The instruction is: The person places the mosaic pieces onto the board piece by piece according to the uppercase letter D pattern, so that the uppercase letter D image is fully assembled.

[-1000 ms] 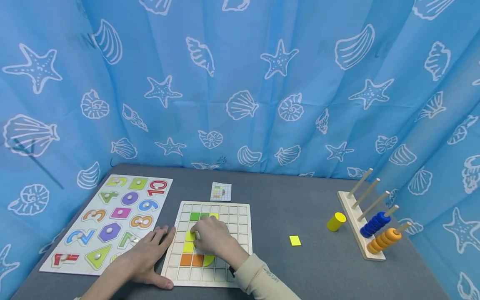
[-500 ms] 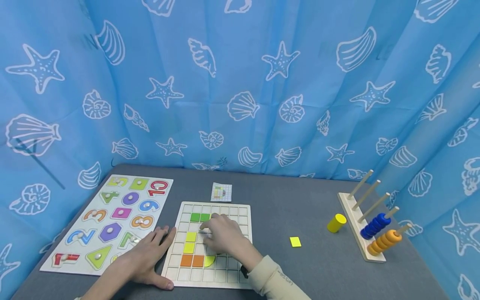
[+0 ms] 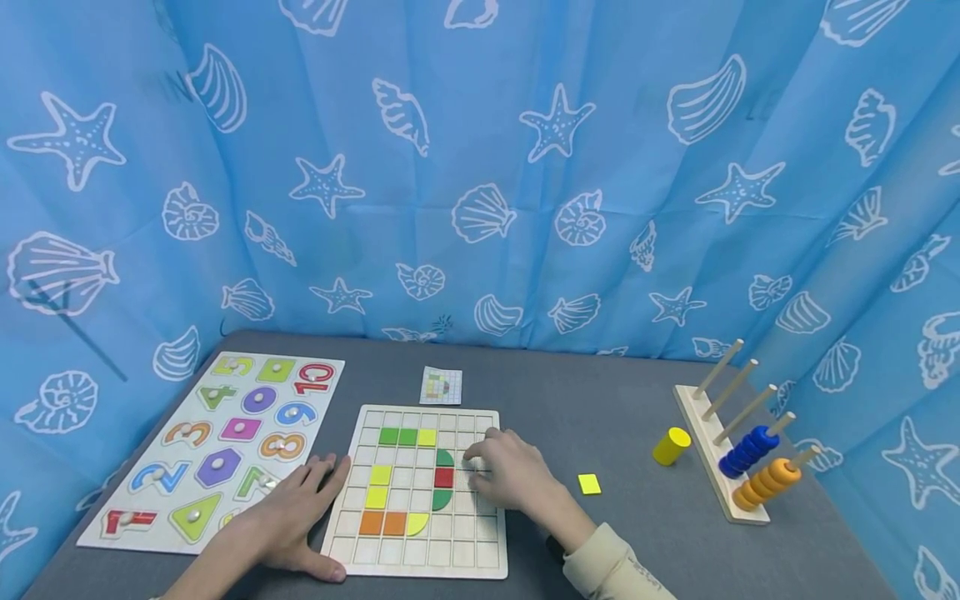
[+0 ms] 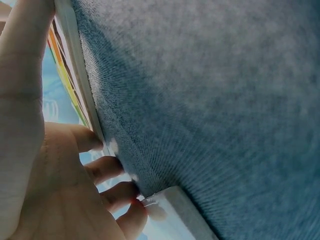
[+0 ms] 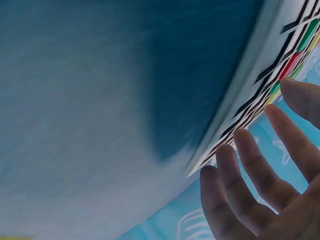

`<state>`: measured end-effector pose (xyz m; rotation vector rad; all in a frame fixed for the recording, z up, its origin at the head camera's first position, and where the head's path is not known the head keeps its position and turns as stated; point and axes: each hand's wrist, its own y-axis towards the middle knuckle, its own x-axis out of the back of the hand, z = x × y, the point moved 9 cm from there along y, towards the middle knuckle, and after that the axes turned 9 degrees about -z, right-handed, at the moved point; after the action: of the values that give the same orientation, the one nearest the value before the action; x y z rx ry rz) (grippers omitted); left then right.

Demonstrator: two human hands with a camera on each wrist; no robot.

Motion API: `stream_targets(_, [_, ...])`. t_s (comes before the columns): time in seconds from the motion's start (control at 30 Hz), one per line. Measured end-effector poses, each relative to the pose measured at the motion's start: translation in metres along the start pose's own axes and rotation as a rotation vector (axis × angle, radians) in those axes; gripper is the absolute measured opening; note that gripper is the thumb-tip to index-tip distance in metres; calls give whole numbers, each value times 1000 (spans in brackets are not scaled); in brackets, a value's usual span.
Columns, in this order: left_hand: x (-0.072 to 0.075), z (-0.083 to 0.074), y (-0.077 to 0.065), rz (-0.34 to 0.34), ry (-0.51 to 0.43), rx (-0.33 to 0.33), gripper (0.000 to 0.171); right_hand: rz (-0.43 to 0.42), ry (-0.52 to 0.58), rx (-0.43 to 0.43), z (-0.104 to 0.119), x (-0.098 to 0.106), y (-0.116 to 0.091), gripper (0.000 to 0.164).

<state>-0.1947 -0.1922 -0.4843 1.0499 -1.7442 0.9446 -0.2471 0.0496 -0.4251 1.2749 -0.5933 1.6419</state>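
A pale wooden grid board (image 3: 465, 550) lies on the table with coloured tiles in its cells. Green squares (image 3: 388, 437) and a yellow square (image 3: 427, 437) form its upper row. Below them, to the right, a red square (image 3: 443, 477) sits between two rounded green tiles (image 3: 442, 500). Yellow squares (image 3: 376, 497), orange squares (image 3: 371, 523) and a rounded yellow tile (image 3: 417, 524) fill cells at lower left. My left hand (image 3: 288, 521) rests along the board's left edge, fingers and thumb spread. Over the board's right side, my right hand (image 3: 513, 471) has relaxed fingers and holds nothing.
A loose yellow tile (image 3: 589, 484) lies right of the board. Beyond it stand a yellow cylinder (image 3: 671, 447) and a peg rack (image 3: 723, 467) with blue and orange beads. A small pattern card (image 3: 441, 386) lies behind the board, a number puzzle (image 3: 217, 442) at left.
My right hand has moved rightward from the middle of the board to its right side, uncovering the upper yellow square and the red and green tiles. My left hand has stayed put.
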Motion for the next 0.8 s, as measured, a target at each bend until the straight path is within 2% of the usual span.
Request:
stream_targets(0.3, [-2, 2, 1, 1, -5, 11, 144, -10, -35, -53, -36, 19, -25, 21])
stream_targets(0.57, [-1, 0, 1, 2, 26, 26, 143, 26, -107, -197, -75, 32, -44, 27])
stream_targets(0.8, [-1, 0, 1, 10, 23, 37, 143, 61, -106, -277, -106, 36, -62, 29])
